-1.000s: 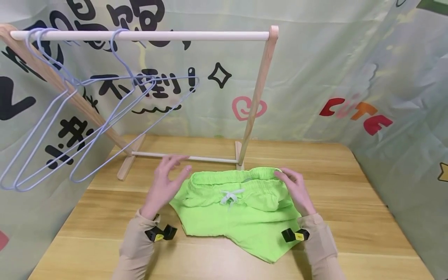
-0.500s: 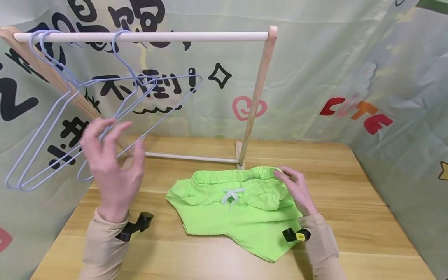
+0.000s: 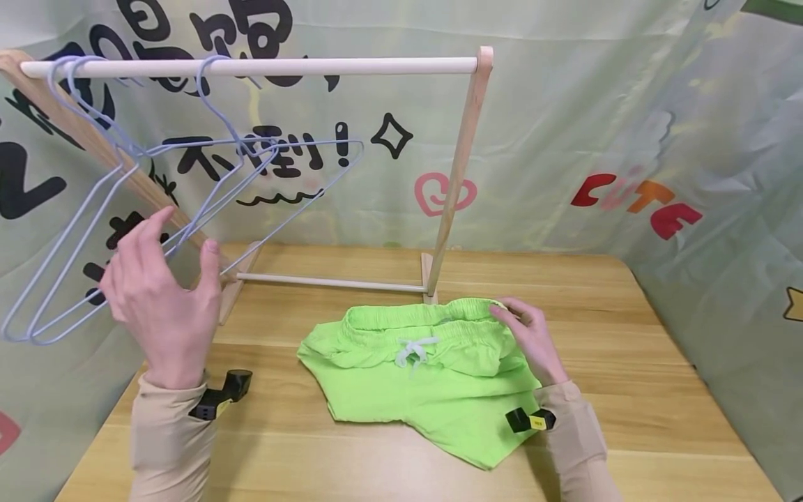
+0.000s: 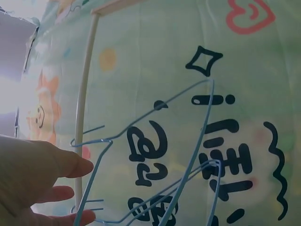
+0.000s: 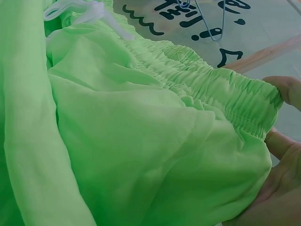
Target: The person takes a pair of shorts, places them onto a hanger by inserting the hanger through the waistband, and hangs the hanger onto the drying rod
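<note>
Lime-green shorts [image 3: 401, 390] with a white drawstring bow [image 3: 415, 351] lie on the table, waistband toward the rack. My right hand [image 3: 534, 340] pinches the right end of the waistband [image 5: 249, 101] between thumb and fingers. Raised at the left, my left hand [image 3: 162, 300] has its fingers spread and its thumb apart, overlapping the lower wires of the blue hangers [image 3: 128, 148]. From the left wrist, one hanger [image 4: 204, 127] shows its wire passing right at the fingertips [image 4: 84, 165]; nothing is gripped there.
A wooden rack with a white top bar [image 3: 351, 66] stands at the back left, carrying the hangers. Its lower rod [image 3: 332, 282] runs just above the wooden table [image 3: 627, 390]. A printed cloth [image 3: 539, 139] surrounds the table's back and sides.
My left hand has left the side of the shorts and moved left and up to the hangers, its fingers now near their wires. The right hand keeps its place at the waistband.
</note>
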A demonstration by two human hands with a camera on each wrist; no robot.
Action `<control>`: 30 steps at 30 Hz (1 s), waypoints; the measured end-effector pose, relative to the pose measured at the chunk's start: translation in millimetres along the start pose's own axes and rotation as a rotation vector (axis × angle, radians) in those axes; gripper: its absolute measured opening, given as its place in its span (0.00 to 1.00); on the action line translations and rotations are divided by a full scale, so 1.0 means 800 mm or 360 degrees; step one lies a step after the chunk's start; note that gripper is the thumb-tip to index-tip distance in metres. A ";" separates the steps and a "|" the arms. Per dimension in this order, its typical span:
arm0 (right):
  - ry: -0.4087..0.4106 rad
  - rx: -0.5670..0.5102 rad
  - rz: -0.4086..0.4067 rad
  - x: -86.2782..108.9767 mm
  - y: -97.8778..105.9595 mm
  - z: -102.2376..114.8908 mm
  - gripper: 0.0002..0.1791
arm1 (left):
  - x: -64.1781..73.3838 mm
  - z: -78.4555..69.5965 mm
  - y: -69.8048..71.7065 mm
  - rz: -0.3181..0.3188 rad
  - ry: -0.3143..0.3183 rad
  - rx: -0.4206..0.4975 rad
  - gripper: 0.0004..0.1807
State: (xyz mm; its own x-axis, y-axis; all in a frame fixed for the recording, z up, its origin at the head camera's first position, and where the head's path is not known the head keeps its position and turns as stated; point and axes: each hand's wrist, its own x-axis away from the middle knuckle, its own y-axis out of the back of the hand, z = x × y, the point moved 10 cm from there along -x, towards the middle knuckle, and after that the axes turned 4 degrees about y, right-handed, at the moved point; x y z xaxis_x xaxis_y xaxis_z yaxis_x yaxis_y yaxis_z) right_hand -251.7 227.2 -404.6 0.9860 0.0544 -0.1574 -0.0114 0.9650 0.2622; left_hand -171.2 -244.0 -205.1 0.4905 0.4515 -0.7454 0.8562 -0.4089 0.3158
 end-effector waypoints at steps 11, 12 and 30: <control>0.0007 0.0000 -0.0017 0.000 0.001 0.000 0.20 | -0.008 0.027 0.008 -0.0120 0.0163 -0.0058 0.16; 0.0006 0.0003 -0.0016 0.000 0.000 0.000 0.20 | -0.009 0.028 0.009 -0.0128 0.0154 -0.0062 0.16; -0.0008 -0.0018 -0.0014 0.001 0.000 -0.003 0.21 | -0.015 0.040 0.008 -0.0162 0.0133 -0.0109 0.22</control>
State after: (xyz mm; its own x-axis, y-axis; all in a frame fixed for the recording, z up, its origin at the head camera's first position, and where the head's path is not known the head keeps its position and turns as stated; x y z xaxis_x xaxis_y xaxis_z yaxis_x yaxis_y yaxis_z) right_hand -251.4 227.7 -407.1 0.9869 0.0444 -0.1550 -0.0043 0.9683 0.2498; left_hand -176.9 -277.1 -213.1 0.4099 0.5533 -0.7252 0.9099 -0.3038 0.2826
